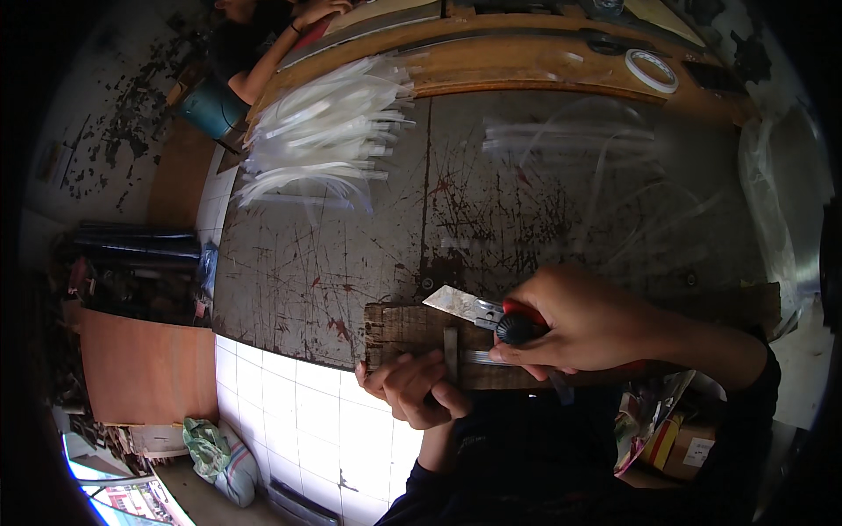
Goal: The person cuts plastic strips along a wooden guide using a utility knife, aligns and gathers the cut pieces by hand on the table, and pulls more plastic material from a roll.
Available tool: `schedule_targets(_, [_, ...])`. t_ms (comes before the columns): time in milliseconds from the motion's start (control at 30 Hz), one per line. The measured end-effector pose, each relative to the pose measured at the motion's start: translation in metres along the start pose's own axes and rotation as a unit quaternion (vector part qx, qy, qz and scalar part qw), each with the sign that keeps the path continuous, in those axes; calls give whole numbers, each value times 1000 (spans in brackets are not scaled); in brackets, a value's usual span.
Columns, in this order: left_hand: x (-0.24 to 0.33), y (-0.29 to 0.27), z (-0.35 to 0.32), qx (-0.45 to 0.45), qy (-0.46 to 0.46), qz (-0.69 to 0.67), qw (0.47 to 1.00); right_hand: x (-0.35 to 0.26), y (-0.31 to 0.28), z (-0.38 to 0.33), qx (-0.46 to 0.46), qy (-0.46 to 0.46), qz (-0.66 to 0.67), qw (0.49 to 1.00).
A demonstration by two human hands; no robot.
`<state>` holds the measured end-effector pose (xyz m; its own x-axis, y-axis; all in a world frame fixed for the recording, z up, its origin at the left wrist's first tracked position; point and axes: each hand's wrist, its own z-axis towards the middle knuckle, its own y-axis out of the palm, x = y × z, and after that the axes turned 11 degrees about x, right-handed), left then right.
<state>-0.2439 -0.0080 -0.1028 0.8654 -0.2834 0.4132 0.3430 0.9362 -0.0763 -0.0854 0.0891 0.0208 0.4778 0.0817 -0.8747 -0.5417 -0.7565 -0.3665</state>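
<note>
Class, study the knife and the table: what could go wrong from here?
The knife in the right grip has its bare blade close to the left grip, so a slip might cause a cut. The pale strips lie near the left edge of the table; a knock might spill some.

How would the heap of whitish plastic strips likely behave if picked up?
The whitish plastic strips would probably flop, since many look thin and bow along their length. Lying loosely fanned, with no tie visible, some would likely slip out.
</note>
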Motion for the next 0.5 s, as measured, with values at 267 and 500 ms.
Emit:
schedule_targets(267, [1,0,0,-4,-3,6,1000,-2,1,0,11,-2,-7,1000])
schedule_targets(500, [1,1,1,-4,1,9,1000,-7,0,-1,21,11,0,1000])
